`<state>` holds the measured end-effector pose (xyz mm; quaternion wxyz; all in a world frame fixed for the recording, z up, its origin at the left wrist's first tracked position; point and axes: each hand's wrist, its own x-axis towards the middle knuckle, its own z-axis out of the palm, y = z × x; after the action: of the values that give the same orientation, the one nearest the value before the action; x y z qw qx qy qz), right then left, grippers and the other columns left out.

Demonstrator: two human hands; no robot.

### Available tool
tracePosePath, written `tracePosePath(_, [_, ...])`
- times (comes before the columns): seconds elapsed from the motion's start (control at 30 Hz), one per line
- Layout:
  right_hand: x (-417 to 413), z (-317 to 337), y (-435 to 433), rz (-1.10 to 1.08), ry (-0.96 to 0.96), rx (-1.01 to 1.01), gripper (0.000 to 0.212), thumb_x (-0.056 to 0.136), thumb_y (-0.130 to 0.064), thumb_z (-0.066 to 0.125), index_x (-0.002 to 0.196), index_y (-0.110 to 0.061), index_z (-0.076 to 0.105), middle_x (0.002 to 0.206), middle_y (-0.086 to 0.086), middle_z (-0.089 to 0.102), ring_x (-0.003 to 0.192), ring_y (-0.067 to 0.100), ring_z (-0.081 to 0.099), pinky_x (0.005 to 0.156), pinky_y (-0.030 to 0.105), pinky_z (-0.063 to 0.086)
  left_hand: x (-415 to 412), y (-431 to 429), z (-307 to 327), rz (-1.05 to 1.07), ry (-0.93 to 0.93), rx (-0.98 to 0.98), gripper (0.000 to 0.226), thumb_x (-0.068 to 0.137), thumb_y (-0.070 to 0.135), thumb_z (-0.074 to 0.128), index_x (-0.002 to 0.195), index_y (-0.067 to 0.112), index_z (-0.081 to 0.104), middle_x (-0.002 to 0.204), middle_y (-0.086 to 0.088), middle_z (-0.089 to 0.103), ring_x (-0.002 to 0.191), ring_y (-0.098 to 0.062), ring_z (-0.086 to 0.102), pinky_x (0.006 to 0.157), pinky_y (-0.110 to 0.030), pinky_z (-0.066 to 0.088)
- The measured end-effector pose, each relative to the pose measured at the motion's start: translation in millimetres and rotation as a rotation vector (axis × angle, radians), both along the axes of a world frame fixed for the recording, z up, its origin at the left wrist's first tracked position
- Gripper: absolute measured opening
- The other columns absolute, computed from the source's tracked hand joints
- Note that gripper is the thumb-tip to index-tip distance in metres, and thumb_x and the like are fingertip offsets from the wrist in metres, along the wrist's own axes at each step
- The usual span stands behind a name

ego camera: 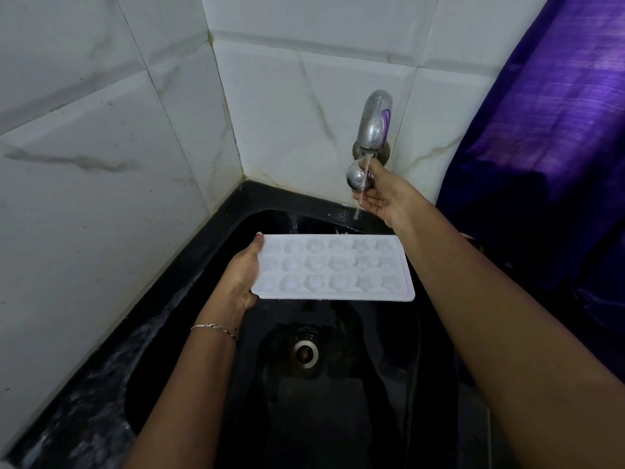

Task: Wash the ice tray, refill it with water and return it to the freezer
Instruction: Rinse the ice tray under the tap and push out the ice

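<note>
A white ice tray (333,269) with several shaped cells is held level over a black sink (236,211). My left hand (241,275) grips its left short edge, thumb on top. My right hand (384,194) reaches up to the steel wall tap (373,121) and is closed around the round tap knob (355,179). A thin stream of water (361,189) runs from the spout past my right fingers, falling behind the tray's far right corner. The tray's cells look empty.
The sink drain (305,353) lies below the tray. White marbled wall tiles (118,164) close in the left and back. A purple cloth (548,130) hangs at the right. The wet black counter edge (94,377) runs along the left.
</note>
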<state>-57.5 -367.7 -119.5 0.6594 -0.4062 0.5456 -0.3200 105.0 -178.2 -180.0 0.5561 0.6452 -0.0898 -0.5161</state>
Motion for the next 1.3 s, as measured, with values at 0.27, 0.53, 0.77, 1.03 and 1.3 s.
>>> tracePosePath(0.27, [-2.1,1.7,1.1,0.015,-0.003,-0.002,0.051,0.074,-0.049,0.076,0.105,-0.01,0.066,0.092,0.009,0.072,0.078,0.017,0.07,0.063,0.025,0.055,-3.4,-3.0,1.4,-0.012,-0.002,-0.011,0.04,0.098,0.048,0.046,0.098,0.013,0.067,0.095,-0.009,0.073,0.086,-0.028,0.07,0.07,-0.041,0.056])
tracePosePath(0.53, [-24.5,5.9,11.7,0.071,0.071,-0.068,0.056,0.076,-0.056,0.072,0.107,-0.009,0.067,0.095,0.004,0.073,0.088,0.016,0.07,0.08,0.028,0.056,-5.6,-5.7,0.0,-0.021,0.022,-0.017,0.041,0.097,0.047,0.047,0.102,0.012,0.067,0.1,-0.012,0.072,0.09,-0.031,0.07,0.075,-0.044,0.057])
tracePosePath(0.77, [-83.9,-19.0,33.1,-0.065,0.208,-0.097,0.03,0.091,-0.039,0.058,0.102,-0.014,0.07,0.099,-0.002,0.075,0.096,0.012,0.067,0.09,0.028,0.05,-11.6,-15.4,-2.8,-0.047,0.031,-0.027,0.045,0.097,0.049,0.047,0.106,0.009,0.067,0.1,-0.012,0.073,0.09,-0.03,0.071,0.074,-0.042,0.057])
tracePosePath(1.03, [-115.3,-48.2,78.3,-0.118,0.008,0.135,0.04,0.094,-0.048,0.052,0.104,-0.014,0.071,0.097,0.011,0.075,0.09,0.031,0.071,0.079,0.043,0.056,-29.6,-28.8,-0.8,-0.108,0.017,-0.049,0.043,0.099,0.046,0.044,0.1,0.009,0.067,0.093,-0.01,0.074,0.081,-0.026,0.072,0.066,-0.037,0.056])
tracePosePath(1.3, [-121.3,-47.6,86.0,-0.16,-0.122,0.167,0.041,0.095,-0.05,0.048,0.099,-0.017,0.071,0.091,0.009,0.076,0.088,0.03,0.07,0.075,0.04,0.055,-36.7,-31.1,2.0,-0.135,0.004,-0.048,0.042,0.099,0.045,0.044,0.097,0.011,0.068,0.092,-0.01,0.074,0.081,-0.027,0.071,0.068,-0.038,0.057])
